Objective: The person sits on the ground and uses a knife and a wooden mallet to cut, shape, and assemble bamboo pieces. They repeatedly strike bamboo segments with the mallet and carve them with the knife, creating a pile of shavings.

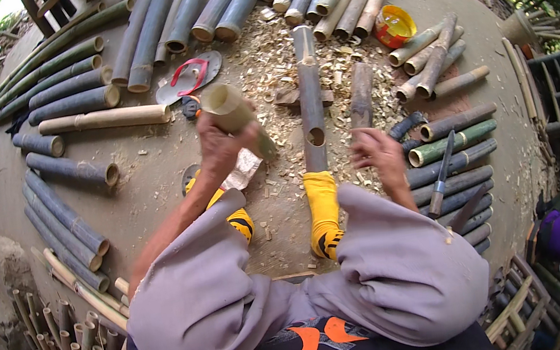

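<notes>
My left hand (219,143) is closed around a short, pale green bamboo tube (226,103), its hollow end turned up toward me. Between my knees a long dark bamboo pole (309,91) stretches away, with a round hole cut in its wall near the close end. Its far part rests across a small wooden block (288,96). My right hand (380,158) is right of the pole, slightly blurred, with fingers curled. Just beyond its fingertips is a thick brown wooden piece (361,94); I cannot make out whether the hand grips it.
Wood chips (262,54) litter the ground. Cut bamboo poles (198,13) lie in rows ahead and on both sides. A knife (443,176) lies on the right-hand poles. A flip-flop (190,80) and a yellow-red tub (394,25) are farther off. Yellow socks (322,205) cover my feet.
</notes>
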`<state>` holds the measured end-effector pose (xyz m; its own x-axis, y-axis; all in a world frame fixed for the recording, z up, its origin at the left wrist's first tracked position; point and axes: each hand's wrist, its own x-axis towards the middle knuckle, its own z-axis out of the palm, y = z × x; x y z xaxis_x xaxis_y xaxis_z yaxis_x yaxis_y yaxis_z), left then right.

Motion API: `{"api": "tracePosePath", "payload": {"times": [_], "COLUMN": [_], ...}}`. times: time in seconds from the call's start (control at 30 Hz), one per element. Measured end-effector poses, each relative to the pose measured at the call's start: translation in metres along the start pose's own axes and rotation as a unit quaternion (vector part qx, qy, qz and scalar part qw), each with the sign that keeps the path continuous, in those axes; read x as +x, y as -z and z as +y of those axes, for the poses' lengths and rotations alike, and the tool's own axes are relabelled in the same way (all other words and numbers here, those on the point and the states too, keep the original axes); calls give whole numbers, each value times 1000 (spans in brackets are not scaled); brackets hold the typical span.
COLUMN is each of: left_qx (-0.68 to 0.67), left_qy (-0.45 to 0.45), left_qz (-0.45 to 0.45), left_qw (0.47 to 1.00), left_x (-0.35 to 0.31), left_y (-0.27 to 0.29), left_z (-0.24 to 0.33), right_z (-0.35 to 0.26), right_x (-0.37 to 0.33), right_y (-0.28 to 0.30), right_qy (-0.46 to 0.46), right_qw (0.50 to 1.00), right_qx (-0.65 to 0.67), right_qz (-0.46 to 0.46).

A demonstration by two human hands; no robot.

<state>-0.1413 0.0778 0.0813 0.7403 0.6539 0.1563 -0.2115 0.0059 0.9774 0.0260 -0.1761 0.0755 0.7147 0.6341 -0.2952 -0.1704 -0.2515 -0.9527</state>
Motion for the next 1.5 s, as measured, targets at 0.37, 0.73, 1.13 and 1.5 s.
{"api": "tracePosePath", "payload": {"times": [0.37, 0.73, 1.13, 1.5], "left_qx": [-247, -153, -189, -129], "left_qy": [88, 32, 28, 24], "left_qz": [385, 474, 506, 562], "left_qw": [885, 866, 841, 817], "left_x": [-48, -57, -52, -55], "left_y": [72, 95, 102, 107], "left_z": [-62, -74, -84, -86], "right_z": [201, 125, -220, 15], "right_x": [-110, -81, -81, 19], "right_y": [256, 226, 130, -107], "right_qy": [-195, -103, 263, -7], "right_qw": [732, 877, 910, 903], "right_qx": [-547, 137, -235, -357], "right_qz": [357, 448, 217, -238]}}
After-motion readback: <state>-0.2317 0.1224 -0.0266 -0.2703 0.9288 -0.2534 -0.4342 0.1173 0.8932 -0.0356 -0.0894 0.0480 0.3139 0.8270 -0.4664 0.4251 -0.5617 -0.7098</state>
